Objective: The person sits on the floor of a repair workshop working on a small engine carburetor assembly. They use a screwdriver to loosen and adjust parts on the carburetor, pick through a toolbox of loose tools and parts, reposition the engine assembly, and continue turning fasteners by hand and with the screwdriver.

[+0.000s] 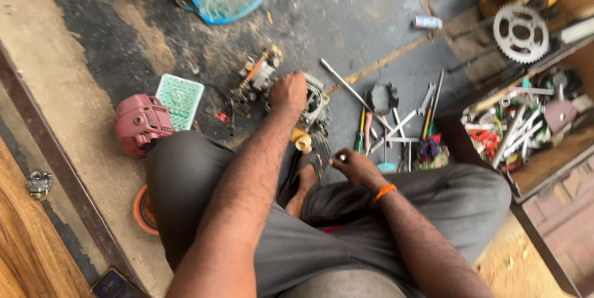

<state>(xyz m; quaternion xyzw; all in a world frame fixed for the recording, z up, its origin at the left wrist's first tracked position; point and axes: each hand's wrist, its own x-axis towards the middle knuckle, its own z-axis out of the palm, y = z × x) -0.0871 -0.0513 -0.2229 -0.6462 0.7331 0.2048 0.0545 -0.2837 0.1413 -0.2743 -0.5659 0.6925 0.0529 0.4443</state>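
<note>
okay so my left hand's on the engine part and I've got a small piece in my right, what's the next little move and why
Probably bring the right hand, pinching a small pale piece, up to the grey engine part. The left hand already rests on top of it, steadying it on the floor, and the two hands sit apart.

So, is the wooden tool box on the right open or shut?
Open: the wooden tool box shows no lid, and the wrenches and red-handled pliers inside lie in plain view.

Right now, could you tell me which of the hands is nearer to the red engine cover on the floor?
Left. The left hand rests on the small engine block, to the right of the red engine cover. The right hand is farther right, beside the scattered hand tools.
</note>
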